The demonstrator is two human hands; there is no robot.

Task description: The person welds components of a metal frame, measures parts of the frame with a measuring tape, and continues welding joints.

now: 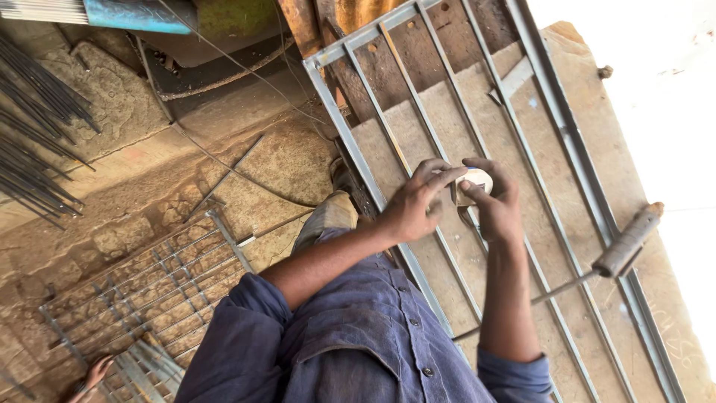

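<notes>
— What's he working on over there?

— A wooden bench top [634, 172], worn and pale, with a grey metal grille frame [447, 142] laid flat across it, long bars running the length of the board. A hammer [623, 246] with a thin metal shaft lies on the frame off to one side. The floor [112, 112] is rough, cracked concrete. A bundle of thin steel rods [33, 127] sits on it, and a smaller welded grille [149, 283] lies nearer his feet. Bright daylight washes out the far edge.

— And the hands?

— Both are raised over the frame, close together. The right hand [496, 209] has a small pale round object [475, 179] pinched between thumb and curled fingers, closed firmly around it. It might be a tape roll or a measure, but I can't make it out. The left hand [414, 205] is half curled, forefinger and thumb stretched toward that same object, tips at its edge. Whether it truly grips anything, I can't tell.

— Where's the object relative to the frame?

— Held just above the bars, roughly mid-bench, between the two hands.
</notes>
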